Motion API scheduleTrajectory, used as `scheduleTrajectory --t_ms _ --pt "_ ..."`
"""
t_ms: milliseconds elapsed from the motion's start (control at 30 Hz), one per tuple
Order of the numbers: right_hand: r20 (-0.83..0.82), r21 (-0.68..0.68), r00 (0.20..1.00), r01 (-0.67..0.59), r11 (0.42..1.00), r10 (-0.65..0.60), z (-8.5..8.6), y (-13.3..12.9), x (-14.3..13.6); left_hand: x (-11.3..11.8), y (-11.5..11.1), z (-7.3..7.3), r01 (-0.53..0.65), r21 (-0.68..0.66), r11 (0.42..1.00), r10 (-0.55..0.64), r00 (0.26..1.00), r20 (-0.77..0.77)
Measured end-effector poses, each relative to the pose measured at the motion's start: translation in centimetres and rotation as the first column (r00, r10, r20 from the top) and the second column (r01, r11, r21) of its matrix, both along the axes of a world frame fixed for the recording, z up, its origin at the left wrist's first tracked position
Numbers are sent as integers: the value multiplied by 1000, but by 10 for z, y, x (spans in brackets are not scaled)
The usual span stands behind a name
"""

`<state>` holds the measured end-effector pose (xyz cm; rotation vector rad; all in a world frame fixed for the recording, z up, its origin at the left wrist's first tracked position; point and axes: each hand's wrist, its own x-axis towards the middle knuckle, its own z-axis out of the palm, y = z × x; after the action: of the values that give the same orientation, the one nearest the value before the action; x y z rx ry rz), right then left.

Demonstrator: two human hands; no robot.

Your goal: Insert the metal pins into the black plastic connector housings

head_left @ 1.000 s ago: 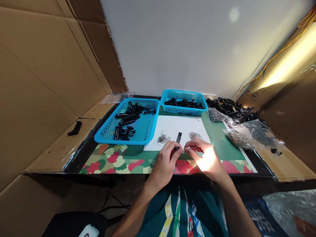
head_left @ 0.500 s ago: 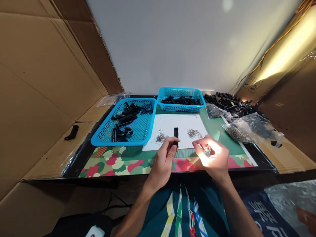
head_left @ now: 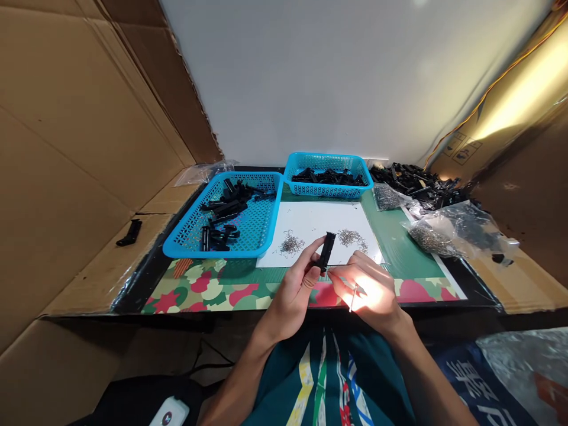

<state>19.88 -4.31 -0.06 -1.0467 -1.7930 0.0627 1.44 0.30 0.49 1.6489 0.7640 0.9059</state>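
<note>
Between the thumb and fingers of my left hand [head_left: 295,290] is a black plastic part [head_left: 327,251], tilted with its top leaning right. My right hand [head_left: 370,290] is pinched at the part's lower end; what its fingertips hold is too small to name. A thin light-coloured stick [head_left: 354,297] also shows against the right palm. Behind the hands, a white sheet [head_left: 310,219] bears two piles of tiny metal pieces, a left pile [head_left: 291,243] and a right pile [head_left: 349,237].
A large blue basket [head_left: 268,236] at left and a smaller blue basket [head_left: 328,192] behind hold black parts. Loose black parts [head_left: 417,183] and clear bags [head_left: 457,231] lie at right. One black part [head_left: 129,232] rests on cardboard at far left.
The black part has been raised and tilted to the right in my left hand. My right hand has moved left to its lower end.
</note>
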Motion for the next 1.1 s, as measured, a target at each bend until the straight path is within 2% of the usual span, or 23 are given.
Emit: scheduleTrajectory --t_ms 100,267,533,667,800,900,1100 --pt "57 -10 998 16 1000 -15 1 -1 2 1 -1 3 -11 41 999 12 1000 -25" --pt "109 -29 994 -26 999 29 5 -1 6 2 -1 6 -4 107 994 6 1000 -23" --pt "97 -19 994 -48 999 49 11 0 4 2 -1 8 44 99 994 -42 999 -24" --pt "44 -95 996 -79 992 84 14 3 8 2 0 8 79 78 994 -77 997 -21" --pt "-89 -204 985 -161 966 146 11 8 10 1 0 8 110 2 994 -110 994 -2" --pt "-155 -228 981 -154 961 120 6 10 9 0 1 9 136 -94 986 -132 990 49" --pt "-88 -164 991 -116 980 103 2 3 14 0 5 11 261 -363 894 -157 943 293"
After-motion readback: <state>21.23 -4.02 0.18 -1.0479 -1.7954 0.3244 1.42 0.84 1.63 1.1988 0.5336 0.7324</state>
